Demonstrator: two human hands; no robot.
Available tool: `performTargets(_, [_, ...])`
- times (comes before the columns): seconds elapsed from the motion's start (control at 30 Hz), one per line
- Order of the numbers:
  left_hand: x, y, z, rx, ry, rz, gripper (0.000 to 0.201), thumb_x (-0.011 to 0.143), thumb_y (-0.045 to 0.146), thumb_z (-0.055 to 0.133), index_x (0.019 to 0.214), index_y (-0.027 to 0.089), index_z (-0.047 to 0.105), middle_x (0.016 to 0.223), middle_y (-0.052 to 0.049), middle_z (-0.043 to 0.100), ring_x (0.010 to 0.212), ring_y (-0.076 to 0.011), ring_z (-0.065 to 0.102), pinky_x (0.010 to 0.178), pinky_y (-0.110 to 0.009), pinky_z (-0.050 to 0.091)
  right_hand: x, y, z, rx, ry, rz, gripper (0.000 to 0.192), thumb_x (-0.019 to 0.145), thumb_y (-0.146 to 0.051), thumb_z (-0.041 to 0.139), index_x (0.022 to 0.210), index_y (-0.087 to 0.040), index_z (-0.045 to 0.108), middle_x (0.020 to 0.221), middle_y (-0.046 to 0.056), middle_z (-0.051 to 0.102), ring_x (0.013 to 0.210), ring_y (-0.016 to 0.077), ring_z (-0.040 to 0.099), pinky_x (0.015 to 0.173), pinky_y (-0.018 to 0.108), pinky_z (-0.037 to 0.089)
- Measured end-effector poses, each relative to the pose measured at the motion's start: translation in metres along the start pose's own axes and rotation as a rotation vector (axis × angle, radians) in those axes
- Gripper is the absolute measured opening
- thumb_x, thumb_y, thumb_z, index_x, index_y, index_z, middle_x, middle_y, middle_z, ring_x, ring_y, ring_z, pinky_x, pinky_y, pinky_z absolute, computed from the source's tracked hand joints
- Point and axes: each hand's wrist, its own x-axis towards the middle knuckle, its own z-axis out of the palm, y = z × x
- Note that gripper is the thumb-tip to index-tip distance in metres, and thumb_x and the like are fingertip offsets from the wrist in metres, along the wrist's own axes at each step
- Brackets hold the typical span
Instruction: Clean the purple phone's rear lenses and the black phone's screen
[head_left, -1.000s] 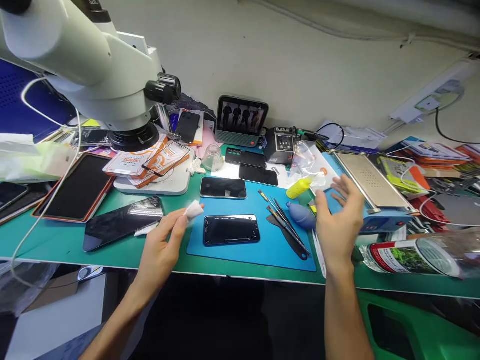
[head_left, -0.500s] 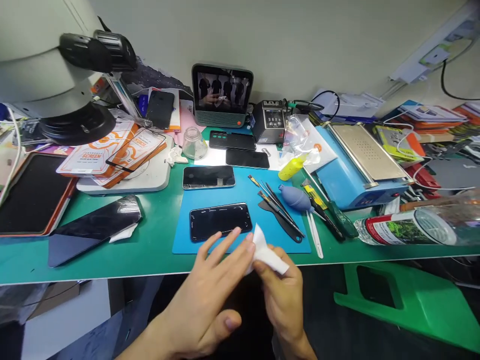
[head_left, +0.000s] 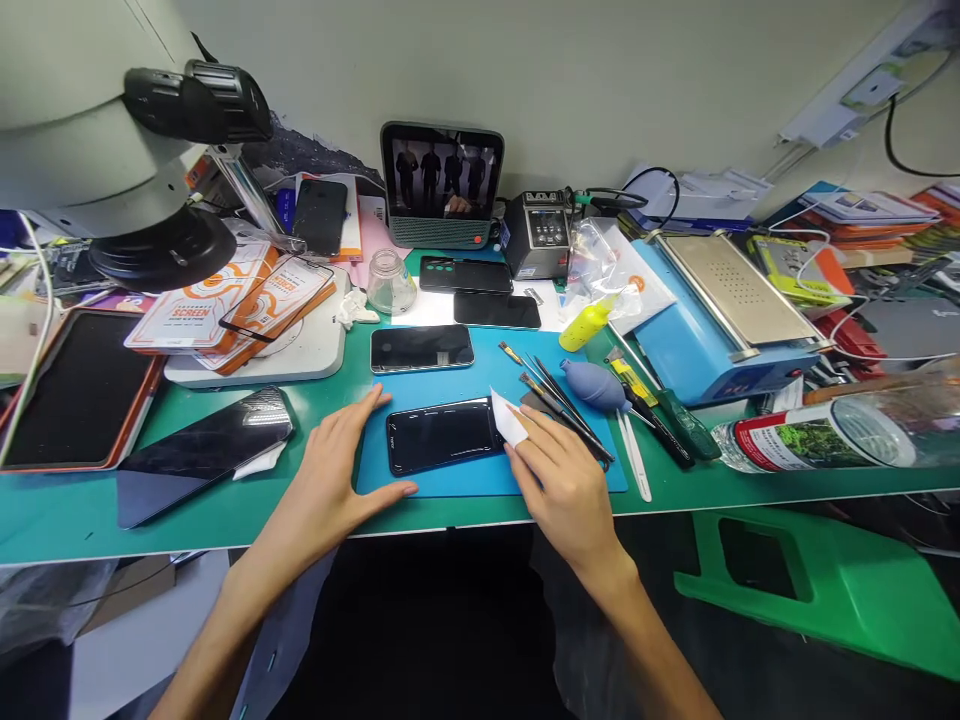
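Note:
A black phone lies screen up on a blue work mat near the table's front edge. My left hand rests flat on the mat, spread around the phone's left end, thumb in front and fingers behind. My right hand pinches a small white wipe and presses it to the phone's right end. Just right of that hand lie thin brushes, a black spatula and a blue rubber air blower.
A microscope looms at left over packaged screen protectors. More phones, a small video screen, a yellow bottle, a blue heating plate, a lying bottle and a tablet crowd the green table. A green stool stands below right.
The wipe passed from my left hand to my right in front of the table. Both hands then moved forward onto the mat, left bracing the phone, right pressing the wipe on it.

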Motion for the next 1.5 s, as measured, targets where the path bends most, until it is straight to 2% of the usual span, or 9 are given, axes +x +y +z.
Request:
performTargets(0.1, [0.002, -0.001, 0.002, 0.009, -0.008, -0.01, 0.09, 0.1, 0.068, 0.072, 0.17, 0.027, 0.034, 0.161, -0.016, 0.055, 0.151, -0.0402, 0.051, 0.126, -0.071, 0.041, -0.009, -0.001, -0.006, -0.014, -0.065, -0.11, 0.032, 0.106, -0.029, 0.073, 0.136, -0.02, 0.069, 0.149, 0.011, 0.066, 0.137, 0.0286, 0.066, 0.117, 0.056, 0.059])
performTargets(0.23, [0.004, 0.0, 0.005, 0.019, 0.001, -0.043, 0.081, 0.102, 0.064, 0.07, 0.167, 0.026, 0.039, 0.156, -0.015, 0.06, 0.149, -0.0387, 0.053, 0.126, -0.07, 0.041, -0.012, 0.0, -0.005, -0.016, -0.124, -0.15, 0.034, 0.105, -0.028, 0.073, 0.138, -0.02, 0.069, 0.153, 0.012, 0.064, 0.138, 0.029, 0.066, 0.117, 0.056, 0.059])
performTargets(0.57, [0.004, 0.0, 0.006, 0.028, 0.028, -0.102, 0.083, 0.101, 0.067, 0.071, 0.166, 0.026, 0.041, 0.152, -0.014, 0.063, 0.147, -0.0378, 0.055, 0.125, -0.068, 0.043, 0.02, -0.004, 0.016, -0.006, -0.122, -0.041, 0.04, 0.107, -0.034, 0.071, 0.145, -0.023, 0.065, 0.157, 0.013, 0.061, 0.14, 0.0298, 0.064, 0.118, 0.057, 0.058])
performTargets(0.8, [0.005, 0.001, 0.007, 0.014, 0.037, -0.111, 0.089, 0.099, 0.07, 0.07, 0.169, 0.026, 0.037, 0.149, -0.014, 0.065, 0.148, -0.0381, 0.055, 0.126, -0.068, 0.041, -0.015, -0.022, -0.005, 0.012, -0.117, -0.01, 0.035, 0.107, -0.03, 0.072, 0.14, -0.021, 0.068, 0.152, 0.012, 0.065, 0.136, 0.0284, 0.067, 0.117, 0.055, 0.059])
performTargets(0.87, [0.005, 0.0, 0.007, 0.01, 0.033, -0.111, 0.091, 0.099, 0.071, 0.071, 0.17, 0.027, 0.034, 0.148, -0.014, 0.066, 0.148, -0.0381, 0.054, 0.126, -0.068, 0.041, -0.02, -0.024, -0.005, 0.015, -0.106, 0.002, 0.036, 0.107, -0.03, 0.071, 0.141, -0.021, 0.067, 0.153, 0.012, 0.064, 0.137, 0.0288, 0.066, 0.117, 0.056, 0.059])
performTargets(1.03, [0.005, -0.001, 0.006, 0.019, 0.036, -0.113, 0.095, 0.098, 0.073, 0.071, 0.171, 0.027, 0.032, 0.147, -0.013, 0.068, 0.148, -0.0379, 0.055, 0.125, -0.067, 0.04, 0.002, -0.017, 0.017, 0.041, -0.084, 0.065, 0.036, 0.107, -0.034, 0.071, 0.141, -0.022, 0.067, 0.153, 0.012, 0.064, 0.138, 0.0292, 0.065, 0.119, 0.057, 0.057])
performTargets(1.13, [0.005, -0.001, 0.006, 0.017, 0.035, -0.107, 0.099, 0.097, 0.077, 0.07, 0.173, 0.029, 0.029, 0.146, -0.012, 0.069, 0.148, -0.0377, 0.055, 0.125, -0.065, 0.04, 0.008, -0.012, 0.019, 0.066, -0.096, 0.089, 0.037, 0.107, -0.035, 0.071, 0.141, -0.023, 0.067, 0.152, 0.012, 0.064, 0.137, 0.0289, 0.066, 0.118, 0.056, 0.058])
performTargets(1.33, [0.004, -0.003, 0.007, -0.011, 0.046, -0.116, 0.101, 0.094, 0.086, 0.065, 0.174, 0.043, 0.021, 0.15, -0.003, 0.07, 0.15, -0.0376, 0.052, 0.121, -0.059, 0.039, -0.024, -0.014, -0.004, 0.055, -0.111, 0.048, 0.039, 0.107, -0.031, 0.071, 0.145, -0.022, 0.065, 0.153, 0.012, 0.064, 0.137, 0.0291, 0.067, 0.116, 0.055, 0.06])
performTargets(1.5, [0.003, -0.005, 0.008, -0.015, 0.052, -0.107, 0.105, 0.092, 0.091, 0.063, 0.175, 0.045, 0.018, 0.148, 0.001, 0.072, 0.147, -0.0365, 0.053, 0.119, -0.055, 0.041, -0.037, -0.016, -0.003, -0.011, -0.089, -0.02, 0.039, 0.106, -0.029, 0.072, 0.144, -0.022, 0.066, 0.157, 0.013, 0.061, 0.14, 0.0302, 0.065, 0.117, 0.056, 0.06])
